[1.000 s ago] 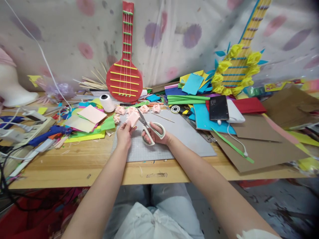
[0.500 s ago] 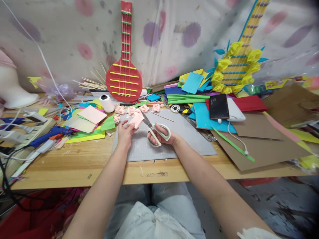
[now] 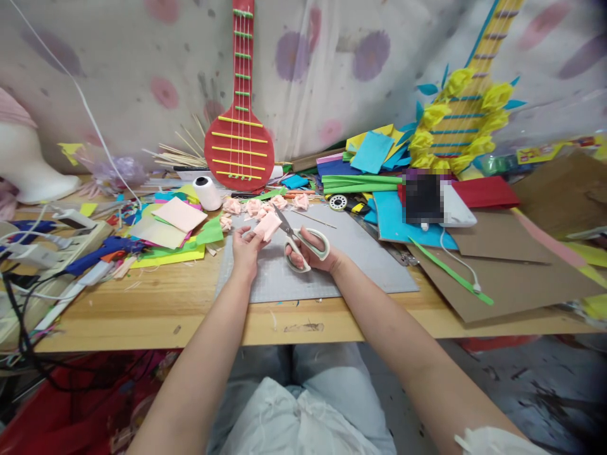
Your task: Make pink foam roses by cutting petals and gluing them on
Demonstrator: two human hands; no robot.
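Note:
Between the fingers of my left hand (image 3: 246, 251) is a small piece of pink paper (image 3: 268, 227), held above the grey cutting mat (image 3: 327, 284). My right hand (image 3: 318, 251) grips a pair of scissors (image 3: 310, 244) by its pale handles, with the fingers through the loops. The scissor blades point up and left, close to the right edge of the paper; whether they touch it I cannot tell. Just behind, several pink paper flowers (image 3: 253, 207) lie along the back of the mat.
A red paper-covered toy instrument (image 3: 239, 151) stands at the back, with a white thread spool (image 3: 207, 193) beside it. On the left are coloured paper sheets (image 3: 180, 215) and a blue glue gun (image 3: 107, 253). Brown cardboard (image 3: 493, 272) and a yellow flowered instrument (image 3: 458, 120) occupy the right.
The whole view has shifted slightly, so everything sits a little further right. The pink paper has turned a little in my left hand; the scissors stay beside it.

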